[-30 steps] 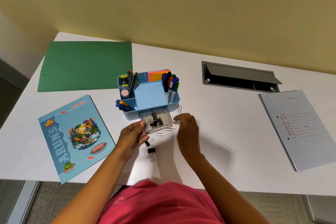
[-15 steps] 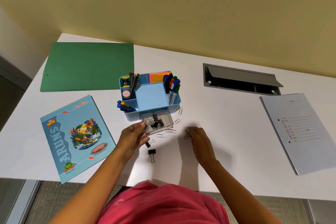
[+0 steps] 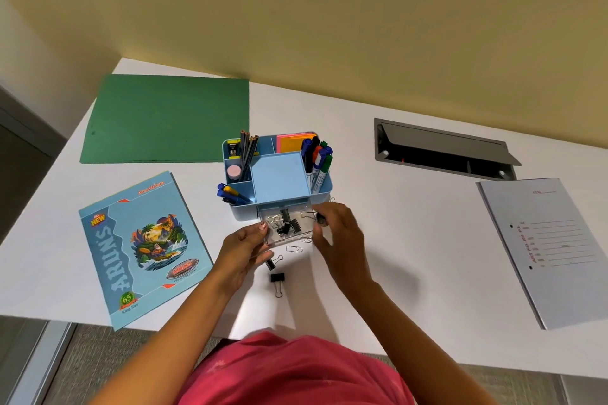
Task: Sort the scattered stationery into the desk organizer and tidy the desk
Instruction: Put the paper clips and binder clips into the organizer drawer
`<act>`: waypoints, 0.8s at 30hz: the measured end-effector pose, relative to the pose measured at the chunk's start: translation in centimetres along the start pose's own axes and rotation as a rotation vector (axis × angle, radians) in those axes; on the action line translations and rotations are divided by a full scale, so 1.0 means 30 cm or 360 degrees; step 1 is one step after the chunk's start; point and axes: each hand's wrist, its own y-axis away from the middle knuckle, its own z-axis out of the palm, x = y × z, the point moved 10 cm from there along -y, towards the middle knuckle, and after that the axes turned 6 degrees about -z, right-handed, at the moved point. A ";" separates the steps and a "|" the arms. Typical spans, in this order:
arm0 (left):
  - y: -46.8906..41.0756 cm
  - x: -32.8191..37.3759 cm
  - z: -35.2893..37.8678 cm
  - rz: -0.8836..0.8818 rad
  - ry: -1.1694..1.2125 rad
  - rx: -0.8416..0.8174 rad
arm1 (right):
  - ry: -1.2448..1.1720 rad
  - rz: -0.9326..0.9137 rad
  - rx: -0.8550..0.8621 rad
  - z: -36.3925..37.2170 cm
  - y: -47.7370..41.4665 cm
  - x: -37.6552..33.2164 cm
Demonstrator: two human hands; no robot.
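— Drawer of the desk organizer is pulled out at its front; left hand grips the drawer's corner, right hand pinches a binder clip over it. Handling?
— Light, stiff, springy, I'd judge; hold the black body, since wire loops swing. More clips lie just in front of the organizer on smooth white desk; yellow wall behind.

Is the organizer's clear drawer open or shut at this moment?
Open: the clear drawer is pulled out of the blue organizer, binder clips lying inside; the left hand holds its corner.
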 end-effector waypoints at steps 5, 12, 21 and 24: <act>0.009 0.005 -0.005 -0.0003 -0.0025 0.0048 | 0.0243 -0.0413 -0.0176 0.124 -0.025 -0.130; 0.039 0.023 0.000 0.0056 -0.0067 0.0053 | 0.0087 -0.0090 -0.0127 0.118 -0.035 -0.077; 0.067 -0.043 -0.043 -0.0174 0.0054 0.0244 | -0.0702 0.1310 0.0064 0.076 0.168 0.166; 0.082 -0.038 -0.023 -0.0211 0.0183 0.0232 | -0.1019 0.1832 -0.0039 0.151 0.245 0.200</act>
